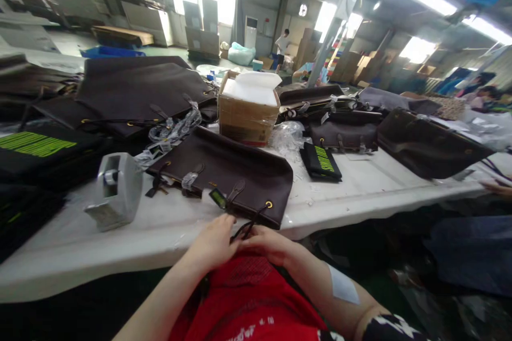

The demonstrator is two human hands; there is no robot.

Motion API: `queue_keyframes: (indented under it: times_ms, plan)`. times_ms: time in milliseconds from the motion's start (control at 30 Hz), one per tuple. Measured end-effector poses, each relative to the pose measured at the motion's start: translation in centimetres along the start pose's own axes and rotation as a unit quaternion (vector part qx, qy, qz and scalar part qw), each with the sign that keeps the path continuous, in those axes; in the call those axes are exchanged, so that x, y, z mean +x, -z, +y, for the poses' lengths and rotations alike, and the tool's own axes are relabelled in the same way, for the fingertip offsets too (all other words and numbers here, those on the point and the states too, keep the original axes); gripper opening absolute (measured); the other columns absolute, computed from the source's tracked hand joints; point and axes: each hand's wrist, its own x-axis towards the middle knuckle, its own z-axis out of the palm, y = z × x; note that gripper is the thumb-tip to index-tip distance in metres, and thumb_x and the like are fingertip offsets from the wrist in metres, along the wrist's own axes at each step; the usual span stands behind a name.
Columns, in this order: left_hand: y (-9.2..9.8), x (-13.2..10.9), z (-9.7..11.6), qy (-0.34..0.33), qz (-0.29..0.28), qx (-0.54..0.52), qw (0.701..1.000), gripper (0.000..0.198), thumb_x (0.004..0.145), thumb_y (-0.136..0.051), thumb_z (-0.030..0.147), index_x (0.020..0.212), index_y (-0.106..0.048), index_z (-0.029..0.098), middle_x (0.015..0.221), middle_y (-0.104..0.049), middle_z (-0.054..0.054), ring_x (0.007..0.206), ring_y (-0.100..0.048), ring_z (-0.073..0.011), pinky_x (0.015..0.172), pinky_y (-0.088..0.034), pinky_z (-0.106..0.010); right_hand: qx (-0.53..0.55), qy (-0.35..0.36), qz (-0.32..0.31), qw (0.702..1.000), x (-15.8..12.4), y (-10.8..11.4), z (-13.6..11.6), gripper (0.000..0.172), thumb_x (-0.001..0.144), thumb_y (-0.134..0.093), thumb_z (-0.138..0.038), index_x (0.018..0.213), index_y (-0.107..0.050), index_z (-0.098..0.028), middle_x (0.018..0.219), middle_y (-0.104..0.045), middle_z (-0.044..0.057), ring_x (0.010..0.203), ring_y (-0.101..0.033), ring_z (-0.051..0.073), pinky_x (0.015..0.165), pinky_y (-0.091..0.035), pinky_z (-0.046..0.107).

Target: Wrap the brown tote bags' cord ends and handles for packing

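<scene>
A dark brown handbag lies on its side on the white-covered table, its top edge with gold eyelets toward me. From an eyelet a thin dark strap runs down to my hands at the table's front edge. My left hand is closed at the strap's end, its fingertips close to my right hand. Curled around the same strap, my right hand has its fingers partly hidden. A small black tag with green marks hangs by the bag's edge, just above my left hand.
A grey tape dispenser stands at left. Behind the bag is a cardboard box with white sheets. A folded black pouch with green lettering lies to the right. More dark bags cover the table's far side. Another person's hand shows at far right.
</scene>
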Motion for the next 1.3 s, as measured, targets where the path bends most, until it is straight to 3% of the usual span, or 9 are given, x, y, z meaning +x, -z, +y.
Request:
queue_keyframes:
  times_ms: [67,233,433,500,600,667,733,867,1300]
  plan:
    - [-2.3,-1.6,0.2,0.007,-0.01,0.031,0.999,0.046,0.068,-0.066,0.025,0.112,-0.058,0.013,0.124,-0.056,-0.016,0.118,-0.052,-0.0302,0.099,-0.042,-0.038,-0.002,0.02,-0.02,1.0,-0.2,0.1,0.0,0.036,0.059,-0.08,-0.026,0.091,-0.07,-0.013,0.092,-0.071,0.007,0.094,-0.065,0.023,0.1,-0.039,0.04]
    - [-5.6,-2.2,0.8,0.036,0.141,0.089,0.985,0.036,0.079,-0.05,0.01,0.113,-0.058,0.011,0.135,-0.047,-0.019,0.129,-0.042,-0.0316,0.108,-0.032,-0.042,-0.005,0.064,-0.021,0.998,-0.8,0.1,-0.3,0.039,0.059,-0.078,-0.027,0.096,-0.069,-0.015,0.099,-0.071,0.008,0.107,-0.061,0.026,0.107,-0.031,0.042]
    - [-5.6,-1.4,0.7,0.062,0.041,-0.06,0.995,0.024,0.088,-0.037,0.019,0.089,-0.061,0.015,0.093,-0.065,-0.013,0.091,-0.061,-0.0271,0.081,-0.043,-0.038,-0.193,0.095,0.02,0.976,-2.8,0.4,-0.5,0.045,0.075,-0.067,-0.026,0.118,-0.059,-0.018,0.107,-0.07,0.009,0.108,-0.062,0.024,0.097,-0.045,0.042]
    - [-6.0,-1.2,0.4,0.084,0.003,-0.205,0.975,0.027,0.09,-0.039,0.032,0.084,-0.06,0.016,0.083,-0.067,-0.011,0.081,-0.062,-0.0247,0.073,-0.043,-0.034,-0.354,0.164,0.114,0.914,-3.8,0.9,-0.8,0.035,0.081,-0.06,-0.024,0.115,-0.06,-0.018,0.101,-0.071,0.009,0.099,-0.066,0.023,0.092,-0.05,0.041]
    - [-6.8,-1.0,0.2,0.143,-0.075,-0.436,0.885,0.038,0.083,-0.046,0.052,0.071,-0.056,0.017,0.059,-0.06,-0.004,0.055,-0.057,-0.0181,0.056,-0.04,-0.028,-0.56,0.308,0.24,0.731,-4.6,1.9,-1.1,0.032,0.082,-0.056,-0.019,0.114,-0.062,-0.02,0.108,-0.068,0.01,0.105,-0.062,0.024,0.097,-0.048,0.043]
    - [-7.0,-1.0,0.1,0.18,-0.121,-0.547,0.809,0.043,0.076,-0.052,0.06,0.068,-0.053,0.018,0.051,-0.056,0.0,0.044,-0.05,-0.0135,0.048,-0.037,-0.025,-0.639,0.343,0.271,0.633,-4.2,2.9,-1.0,0.052,0.077,-0.06,-0.019,0.128,-0.054,-0.019,0.126,-0.059,0.012,0.122,-0.05,0.027,0.106,-0.041,0.046]
    - [-6.9,-1.2,0.1,0.197,-0.154,-0.604,0.757,0.045,0.07,-0.057,0.063,0.07,-0.053,0.017,0.051,-0.056,0.001,0.043,-0.05,-0.0117,0.045,-0.036,-0.023,-0.681,0.326,0.279,0.594,-3.3,4.0,-0.3,0.077,0.072,-0.066,-0.021,0.143,-0.037,-0.014,0.141,-0.045,0.015,0.133,-0.037,0.03,0.11,-0.035,0.049]
    - [-6.3,-1.7,-0.3,0.216,-0.19,-0.631,0.721,0.043,0.07,-0.059,0.06,0.073,-0.053,0.017,0.053,-0.06,0.0,0.042,-0.052,-0.0116,0.043,-0.038,-0.022,-0.71,0.286,0.279,0.58,-1.2,5.8,1.6,0.094,0.066,-0.067,-0.017,0.148,-0.023,-0.012,0.148,-0.035,0.016,0.137,-0.029,0.03,0.112,-0.032,0.049]
    - [-7.1,-5.7,-2.3,0.214,-0.233,-0.665,0.676,0.04,0.07,-0.063,0.055,0.068,-0.052,0.016,0.054,-0.061,-0.002,0.043,-0.055,-0.0126,0.04,-0.043,-0.022,-0.742,0.22,0.214,0.596,-0.1,7.9,1.3,0.087,0.069,-0.074,-0.026,0.145,-0.031,-0.015,0.147,-0.037,0.016,0.137,-0.03,0.029,0.112,-0.03,0.049]
